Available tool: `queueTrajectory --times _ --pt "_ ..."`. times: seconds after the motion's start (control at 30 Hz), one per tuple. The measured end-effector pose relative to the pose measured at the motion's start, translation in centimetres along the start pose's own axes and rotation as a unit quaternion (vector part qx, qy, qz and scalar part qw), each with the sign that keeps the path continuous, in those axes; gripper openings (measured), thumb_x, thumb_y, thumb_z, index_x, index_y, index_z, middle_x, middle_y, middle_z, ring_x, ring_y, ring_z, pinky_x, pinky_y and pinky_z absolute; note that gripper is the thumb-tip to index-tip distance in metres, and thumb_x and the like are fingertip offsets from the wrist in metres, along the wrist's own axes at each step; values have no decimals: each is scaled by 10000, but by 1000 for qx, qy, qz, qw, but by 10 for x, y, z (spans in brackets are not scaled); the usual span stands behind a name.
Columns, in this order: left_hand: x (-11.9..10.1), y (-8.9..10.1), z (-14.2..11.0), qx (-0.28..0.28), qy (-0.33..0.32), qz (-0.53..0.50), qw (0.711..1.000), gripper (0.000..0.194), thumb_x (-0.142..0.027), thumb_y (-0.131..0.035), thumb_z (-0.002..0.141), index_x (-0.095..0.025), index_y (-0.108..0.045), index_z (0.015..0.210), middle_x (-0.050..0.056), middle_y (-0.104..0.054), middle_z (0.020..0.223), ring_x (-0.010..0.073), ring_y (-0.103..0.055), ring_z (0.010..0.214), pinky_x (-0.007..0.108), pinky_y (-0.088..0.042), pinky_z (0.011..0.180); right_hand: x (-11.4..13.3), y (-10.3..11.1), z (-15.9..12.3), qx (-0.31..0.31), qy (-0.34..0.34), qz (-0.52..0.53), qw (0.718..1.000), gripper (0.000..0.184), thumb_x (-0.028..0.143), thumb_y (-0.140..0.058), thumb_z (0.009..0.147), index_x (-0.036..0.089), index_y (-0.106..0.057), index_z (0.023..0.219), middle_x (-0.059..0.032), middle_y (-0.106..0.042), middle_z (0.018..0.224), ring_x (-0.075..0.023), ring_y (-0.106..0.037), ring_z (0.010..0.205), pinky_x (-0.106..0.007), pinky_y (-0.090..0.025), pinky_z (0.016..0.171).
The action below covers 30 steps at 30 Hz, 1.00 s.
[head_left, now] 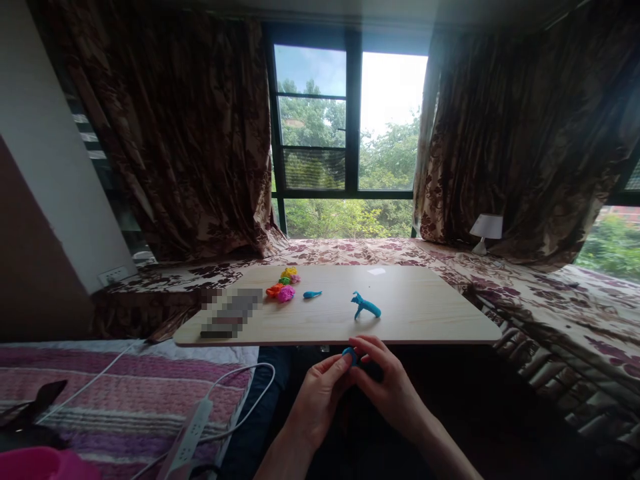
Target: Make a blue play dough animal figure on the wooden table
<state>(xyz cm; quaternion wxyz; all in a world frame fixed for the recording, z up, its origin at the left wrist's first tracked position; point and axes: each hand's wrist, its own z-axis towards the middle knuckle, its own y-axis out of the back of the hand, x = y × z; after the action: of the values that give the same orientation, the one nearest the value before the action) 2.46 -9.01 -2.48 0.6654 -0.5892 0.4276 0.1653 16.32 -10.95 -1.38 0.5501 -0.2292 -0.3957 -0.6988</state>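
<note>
Just below the front edge of the table [425, 327], my left hand [319, 395] pinches a small lump of blue modelling clay [350, 355] between thumb and fingers. My right hand [384, 379] is closed about the same lump from the other side, its fingertips pressed to it. Beyond them on the table stands a blue clay figure [367, 307] with a thick body, thin legs and curled bits at one end. To its left lies a teardrop-shaped blue clay piece [313, 294]. Further left sit several bright clay lumps, among them a pink one [286, 294] and a yellow one [289, 273].
A blurred dark flat object [233, 313] lies at the table's left. A power strip [187, 430] with white cords rests on the striped bedspread [125, 387]. A pink container [47, 465] is at bottom left. A small lamp [487, 230] stands on the window ledge.
</note>
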Motion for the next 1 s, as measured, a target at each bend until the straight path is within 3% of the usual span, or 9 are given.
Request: queueTrajectory --times 0.13,0.23,0.47,0.67,0.9,1.0 --pt "0 0 -1 11 9 12 1000 189 -209 -654 741 -113 -685 901 70 -690 824 122 -610 749 226 -482 722 0 1 1 6 18 -26 999 356 94 -577 759 243 -600 1081 -44 -581 1072 -196 -532 1010 -334 -452 879" --pt "2 4 2 -13 21 1 1000 223 -211 -679 715 -133 -678 924 72 -690 861 144 -620 796 249 -487 751 -1 1 2 -28 11 -44 999 311 117 -585 755 236 -606 1042 -47 -581 1027 -185 -559 909 -313 -489 785" --pt "0 5 1 -19 13 45 999 242 -269 -650 742 -135 -668 943 84 -694 881 140 -623 776 233 -488 700 6 4 2 14 18 -52 998 318 122 -566 767 233 -601 1063 -53 -548 1053 -161 -570 849 -272 -495 729" --pt "0 4 1 -42 -27 101 994 228 -283 -690 697 -119 -679 855 82 -698 862 151 -624 790 268 -480 784 0 6 3 8 -4 -82 997 153 142 -565 783 211 -636 900 -20 -596 832 -142 -564 707 -254 -476 641" --pt "3 6 3 -70 -25 81 994 221 -285 -722 658 -134 -679 813 53 -691 795 137 -627 725 255 -499 743 2 14 5 47 -7 -59 997 174 186 -585 783 214 -648 944 -19 -619 882 -137 -575 719 -250 -475 661" --pt "2 3 2 -76 -25 83 993 213 -284 -726 652 -137 -680 799 47 -690 786 131 -625 709 255 -504 737 0 14 6 29 -18 -48 998 126 184 -564 801 201 -648 893 -16 -623 836 -138 -577 712 -250 -473 657"
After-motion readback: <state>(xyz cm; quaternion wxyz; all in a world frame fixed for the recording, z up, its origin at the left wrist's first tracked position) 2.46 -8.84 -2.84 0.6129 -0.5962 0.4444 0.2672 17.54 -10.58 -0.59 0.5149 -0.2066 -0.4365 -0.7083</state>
